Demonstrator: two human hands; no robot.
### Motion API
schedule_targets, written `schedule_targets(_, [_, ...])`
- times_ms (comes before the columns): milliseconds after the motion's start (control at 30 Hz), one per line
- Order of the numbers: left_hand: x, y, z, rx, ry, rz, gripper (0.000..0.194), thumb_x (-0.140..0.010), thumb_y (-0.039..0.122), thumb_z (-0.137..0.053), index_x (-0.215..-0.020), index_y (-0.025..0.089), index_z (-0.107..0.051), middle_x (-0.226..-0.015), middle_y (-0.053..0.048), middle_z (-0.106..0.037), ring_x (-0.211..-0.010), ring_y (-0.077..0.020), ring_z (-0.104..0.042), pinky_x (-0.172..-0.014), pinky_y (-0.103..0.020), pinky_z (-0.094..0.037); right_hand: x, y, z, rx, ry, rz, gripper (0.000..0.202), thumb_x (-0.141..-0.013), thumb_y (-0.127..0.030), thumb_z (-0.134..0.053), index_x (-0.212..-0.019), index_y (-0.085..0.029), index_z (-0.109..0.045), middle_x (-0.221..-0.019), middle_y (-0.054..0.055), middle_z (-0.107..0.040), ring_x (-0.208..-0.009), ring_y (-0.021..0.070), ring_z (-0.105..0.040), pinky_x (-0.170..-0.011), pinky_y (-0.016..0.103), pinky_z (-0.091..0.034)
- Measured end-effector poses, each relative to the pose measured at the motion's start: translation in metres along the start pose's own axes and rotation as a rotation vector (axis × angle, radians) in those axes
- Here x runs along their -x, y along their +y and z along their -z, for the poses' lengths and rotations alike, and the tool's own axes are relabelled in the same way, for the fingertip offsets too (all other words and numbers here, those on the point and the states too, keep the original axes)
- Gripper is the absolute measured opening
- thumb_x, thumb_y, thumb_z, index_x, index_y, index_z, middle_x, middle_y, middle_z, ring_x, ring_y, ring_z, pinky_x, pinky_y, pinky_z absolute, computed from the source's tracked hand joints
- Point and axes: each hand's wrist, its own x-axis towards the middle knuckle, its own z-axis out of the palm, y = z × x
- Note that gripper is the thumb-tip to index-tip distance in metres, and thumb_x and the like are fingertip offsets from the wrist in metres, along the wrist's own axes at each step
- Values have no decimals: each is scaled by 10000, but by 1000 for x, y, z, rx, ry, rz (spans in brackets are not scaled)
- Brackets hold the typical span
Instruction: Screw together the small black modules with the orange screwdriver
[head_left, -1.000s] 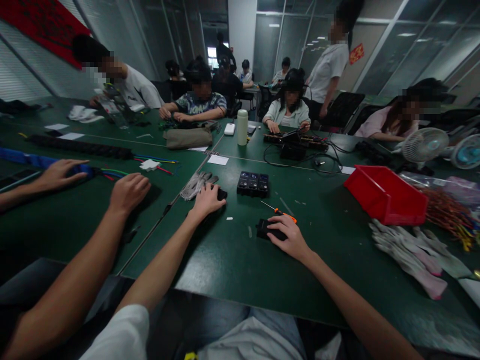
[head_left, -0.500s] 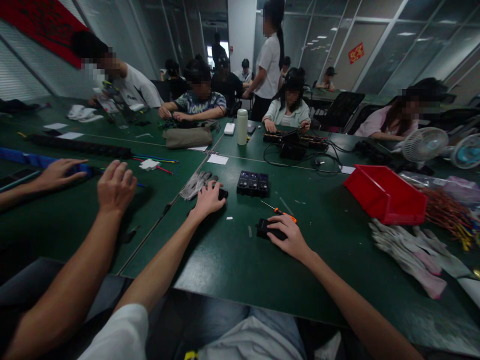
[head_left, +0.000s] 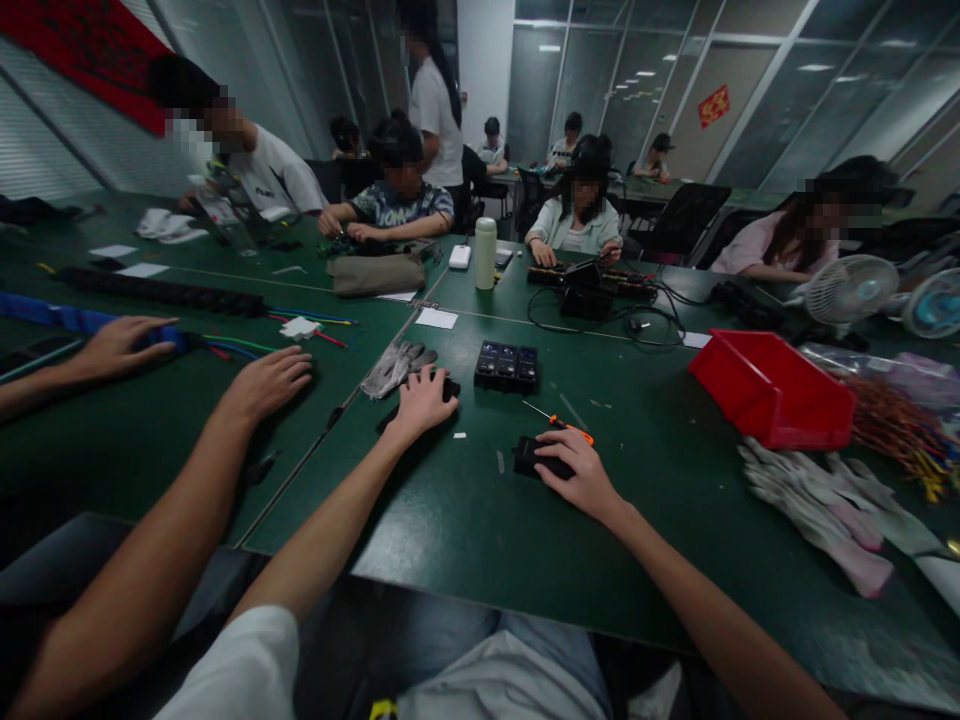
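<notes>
My left hand (head_left: 424, 406) lies over a black, bar-like piece (head_left: 451, 387), with its fingers curved round it. Most of that piece is hidden under the palm. Next to this hand are crumpled grey gloves (head_left: 394, 368). My right hand (head_left: 576, 468) grips a small black rectangular box (head_left: 527, 457) resting on the green table (head_left: 465, 540); the thumb is on the near side and the fingers lie across the top. Just behind the right hand is a screwdriver (head_left: 564, 425) with an orange handle. A black block with several compartments (head_left: 506, 366) stands beyond, between my hands.
A red bin (head_left: 772, 390), work gloves (head_left: 817, 510) and bundled wires (head_left: 900, 430) are at the right. A co-worker's hands (head_left: 274, 383) rest at the left by a blue holder (head_left: 112, 325) and coloured wires. A pale green bottle (head_left: 485, 255) stands farther back.
My left hand has shifted slightly right; my right hand stays put. The co-worker's raised hand at the left has come down and right onto the table. A standing person has moved left.
</notes>
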Motion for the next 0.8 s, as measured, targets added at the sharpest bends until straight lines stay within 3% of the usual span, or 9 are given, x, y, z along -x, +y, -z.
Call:
schedule_targets(133, [8, 12, 2, 18, 88, -17, 478, -800, 401, -472, -1236, 209, -440, -1366, -141, -323, -1212, -349, -342, -940, -498, -352, 1, 1, -1, 5, 23, 8, 247, -803, -226, -607, -1049, -249, -606, -1089, 80, -618, -1024, 245, -585, -920, 489, -445])
schedule_targets(367, [28, 48, 18, 254, 240, -241, 309, -831, 325, -479, -1108, 194, -520, -1226, -119, -449, -1194, -280, -384, -996, -434, -347, 2, 1, -1, 10, 37, 13, 247, -804, -245, -601, -1051, -244, -596, -1105, 85, -609, -1041, 249, -576, -928, 491, -438])
schedule_targets(433, [35, 57, 22, 415, 177, -394, 277, -843, 307, -474, -1094, 200, -527, -1170, -94, -492, -1145, -234, -440, -1000, -391, -363, 2, 1, -1, 12, 32, 2, 259, -806, -247, -599, -1065, -240, -587, -1108, 88, -604, -1046, 249, -570, -940, 491, -430])
schedule_targets(600, [55, 82, 19, 733, -168, -795, 360, -822, 369, -551, -1139, 199, -527, -1119, -76, -556, -1059, -189, -521, -929, -332, -428, 3, 2, 0, 21, 23, -12, 258, -806, -247, -599, -1062, -226, -580, -1069, 92, -601, -1021, 245, -568, -935, 474, -436])
schedule_targets(667, [60, 88, 14, 775, -210, -819, 468, -764, 413, -626, -1165, 197, -518, -1102, -71, -575, -1031, -189, -539, -917, -335, -432, 3, 3, -1, 21, 24, -19, 279, -805, -253, -601, -1081, -228, -570, -1067, 95, -598, -1016, 250, -566, -922, 475, -443])
schedule_targets(800, [59, 87, 6, 815, -249, -781, 472, -751, 429, -642, -1145, 191, -539, -1088, -68, -596, -1001, -182, -561, -883, -325, -443, 4, 5, -3, 8, 34, -29, 308, -809, -276, -601, -1108, -225, -548, -1060, 96, -601, -1006, 251, -571, -916, 479, -444])
